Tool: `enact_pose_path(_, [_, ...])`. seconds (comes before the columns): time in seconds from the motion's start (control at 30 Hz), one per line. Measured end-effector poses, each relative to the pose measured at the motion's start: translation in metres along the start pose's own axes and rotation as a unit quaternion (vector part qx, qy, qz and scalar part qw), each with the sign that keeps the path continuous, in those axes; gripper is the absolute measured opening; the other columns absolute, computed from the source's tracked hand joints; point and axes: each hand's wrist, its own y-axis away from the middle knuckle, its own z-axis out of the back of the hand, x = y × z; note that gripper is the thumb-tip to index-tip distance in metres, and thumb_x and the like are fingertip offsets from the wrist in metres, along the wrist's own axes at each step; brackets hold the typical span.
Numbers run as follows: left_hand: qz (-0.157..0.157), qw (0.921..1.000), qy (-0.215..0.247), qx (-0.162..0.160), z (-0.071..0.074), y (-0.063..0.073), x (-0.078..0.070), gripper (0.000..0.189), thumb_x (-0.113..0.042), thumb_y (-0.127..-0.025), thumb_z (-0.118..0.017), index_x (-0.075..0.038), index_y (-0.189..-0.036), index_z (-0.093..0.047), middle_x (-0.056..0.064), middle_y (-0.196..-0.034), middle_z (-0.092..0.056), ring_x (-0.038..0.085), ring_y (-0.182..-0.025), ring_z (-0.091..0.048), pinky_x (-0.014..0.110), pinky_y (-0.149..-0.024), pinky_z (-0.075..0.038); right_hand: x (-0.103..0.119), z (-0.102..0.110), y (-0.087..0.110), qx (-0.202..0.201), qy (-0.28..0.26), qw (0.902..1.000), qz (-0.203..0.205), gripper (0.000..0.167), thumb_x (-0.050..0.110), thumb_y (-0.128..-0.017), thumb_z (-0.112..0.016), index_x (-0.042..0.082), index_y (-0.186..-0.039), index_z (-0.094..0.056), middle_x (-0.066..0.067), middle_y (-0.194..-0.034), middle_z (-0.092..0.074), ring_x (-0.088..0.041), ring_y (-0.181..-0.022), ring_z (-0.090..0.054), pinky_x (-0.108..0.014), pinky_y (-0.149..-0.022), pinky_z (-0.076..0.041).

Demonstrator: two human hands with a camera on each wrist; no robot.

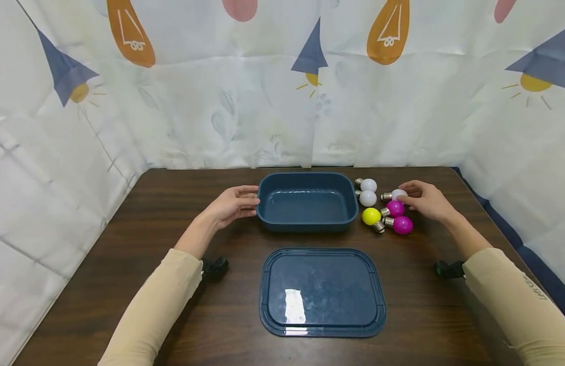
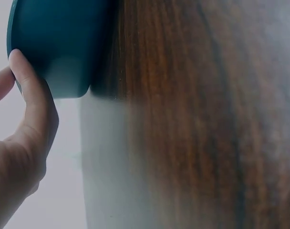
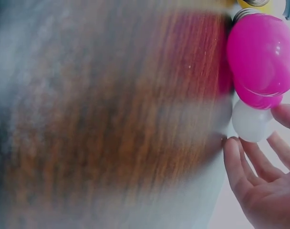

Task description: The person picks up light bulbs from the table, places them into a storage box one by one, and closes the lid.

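At the left end of a dark blue rectangular bin (image 1: 307, 227), my left hand (image 1: 236, 206) touches the outer wall with nearly straight fingers. The left wrist view has a fingertip on the rim of the bin (image 2: 59, 57). My right hand (image 1: 424, 199) pinches a white light bulb (image 1: 398, 194) by its round end, thumb on the near side and fingers on the far side. In the right wrist view this white bulb (image 3: 250, 121) lies between thumb and fingers, beside a magenta bulb (image 3: 262, 52). The bulb's metal base points left toward the bin.
Two white bulbs (image 1: 367, 198) lie against the bin's right end. Two magenta bulbs (image 1: 403, 225) and a yellow bulb (image 1: 371, 216) lie just nearer. A flat dark blue lid (image 1: 323, 290) lies in front of the bin. A patterned curtain (image 1: 264, 112) hangs behind the wooden table (image 1: 209, 315).
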Motion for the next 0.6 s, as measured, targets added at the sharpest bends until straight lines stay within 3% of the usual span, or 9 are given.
enact_pose_path(0.33, [0.001,1.0,-0.007,0.001,0.001,0.0,-0.001,0.054,-0.001,-0.104,-0.06,0.0,-0.154,-0.039,0.024,-0.131,-0.055,0.023,-0.099,-0.064,0.032,-0.085,-0.06,0.0,0.004,0.001,-0.015,-0.026,0.9996,-0.003,0.062,0.035,-0.1,-0.07,-0.008,-0.141,-0.05,-0.032,-0.136,-0.054,-0.034,-0.107,-0.069,-0.037,-0.087,-0.06])
enact_pose_path(0.5, [0.002,1.0,-0.008,0.001,0.001,-0.002,-0.003,0.053,-0.001,-0.104,-0.059,-0.001,-0.153,-0.04,0.023,-0.134,-0.053,0.021,-0.097,-0.065,0.031,-0.084,-0.06,0.003,0.01,0.004,-0.022,-0.013,0.9997,-0.005,0.064,0.037,-0.101,-0.068,-0.006,-0.143,-0.049,-0.033,-0.138,-0.053,-0.041,-0.113,-0.066,-0.049,-0.094,-0.056])
enact_pose_path(0.6, [0.003,1.0,-0.008,0.0,0.001,-0.001,-0.003,0.054,-0.001,-0.104,-0.059,-0.001,-0.154,-0.04,0.024,-0.134,-0.053,0.02,-0.097,-0.065,0.032,-0.084,-0.06,0.006,0.013,0.006,-0.031,0.002,0.9995,-0.009,0.064,0.04,-0.101,-0.067,-0.005,-0.143,-0.049,-0.032,-0.14,-0.052,-0.045,-0.121,-0.059,-0.05,-0.094,-0.055])
